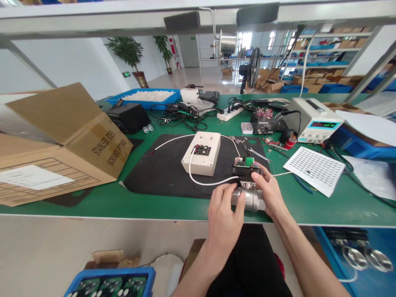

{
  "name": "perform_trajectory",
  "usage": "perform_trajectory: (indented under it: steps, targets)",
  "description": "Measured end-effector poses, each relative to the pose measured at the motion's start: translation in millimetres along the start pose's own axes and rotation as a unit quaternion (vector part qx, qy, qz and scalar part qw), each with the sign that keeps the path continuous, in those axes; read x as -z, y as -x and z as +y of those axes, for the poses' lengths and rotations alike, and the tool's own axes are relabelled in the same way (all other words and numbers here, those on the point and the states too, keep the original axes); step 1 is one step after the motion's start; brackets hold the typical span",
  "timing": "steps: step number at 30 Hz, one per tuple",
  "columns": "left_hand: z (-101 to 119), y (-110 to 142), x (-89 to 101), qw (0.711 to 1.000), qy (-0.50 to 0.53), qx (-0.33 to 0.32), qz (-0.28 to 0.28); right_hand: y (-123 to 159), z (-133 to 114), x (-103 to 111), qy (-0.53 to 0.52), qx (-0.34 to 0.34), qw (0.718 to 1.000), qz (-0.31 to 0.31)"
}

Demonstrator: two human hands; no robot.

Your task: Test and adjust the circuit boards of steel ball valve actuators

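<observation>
At the front edge of the bench is a motorized valve with a silver metal body [252,202] and a black actuator housing [244,170] on top. A green circuit board [249,161] shows in the uncovered top of the housing. My left hand [225,216] has its fingers and thumb closed around the left end of the metal body. From the right, my right hand [271,190] grips the valve, its thumb against the actuator's side. A white cable [204,183] joins the housing to a beige control box [201,165] with a black terminal panel on its face.
A black mat [154,173] lies under the box. An open cardboard carton [95,144] stands at left. Behind are tangled black cables [185,117] and a power strip [230,112]. To the right are a wrench [259,155], a power supply [312,119] and a white perforated sheet [315,170].
</observation>
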State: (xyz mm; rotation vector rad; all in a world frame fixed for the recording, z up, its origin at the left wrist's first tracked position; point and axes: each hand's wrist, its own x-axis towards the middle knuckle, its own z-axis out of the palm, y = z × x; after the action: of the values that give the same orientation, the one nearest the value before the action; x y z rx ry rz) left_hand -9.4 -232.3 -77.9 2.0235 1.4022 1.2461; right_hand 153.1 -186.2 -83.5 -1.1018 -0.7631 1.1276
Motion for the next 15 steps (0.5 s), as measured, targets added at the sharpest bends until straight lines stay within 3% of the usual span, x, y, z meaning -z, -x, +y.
perform_trajectory:
  steps: [5, 11, 15]
  targets:
    - [1, -18, -18.0, 0.999, -0.024, 0.022, 0.005, 5, -1, -1, 0.001, 0.006, 1.000, 0.006]
    - [3, -20, -18.6, 0.991, 0.092, 0.086, 0.032, 6, 1, 0, 0.001, 0.023, 1.000, 0.000]
    - [2, -20, -16.8, 0.988, 0.113, 0.103, 0.027, 6, 2, 1, 0.006, 0.025, 1.000, -0.003]
